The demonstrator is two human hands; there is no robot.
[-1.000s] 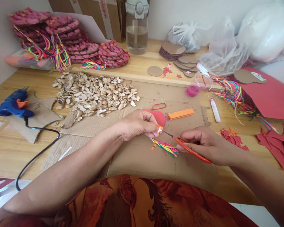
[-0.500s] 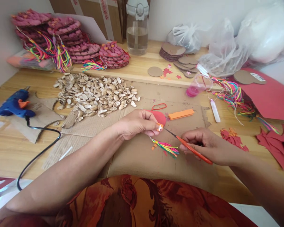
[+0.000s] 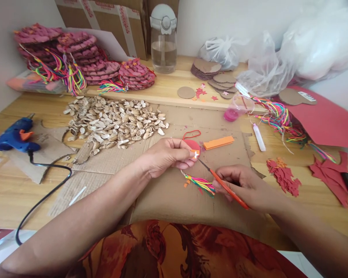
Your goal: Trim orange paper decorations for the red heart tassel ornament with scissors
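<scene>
Head view: the orange piece protrudes from the left grip.

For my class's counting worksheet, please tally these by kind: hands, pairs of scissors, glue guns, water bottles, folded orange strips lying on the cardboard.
Left hand and right hand: 2
Scissors: 1
Blue glue gun: 1
Water bottle: 1
Folded orange strip: 1
Total: 6

Orange-red scissors handles, white starlike mark on orange paper, pink, yellow and green tassel, dark-patterned rust garment
</scene>
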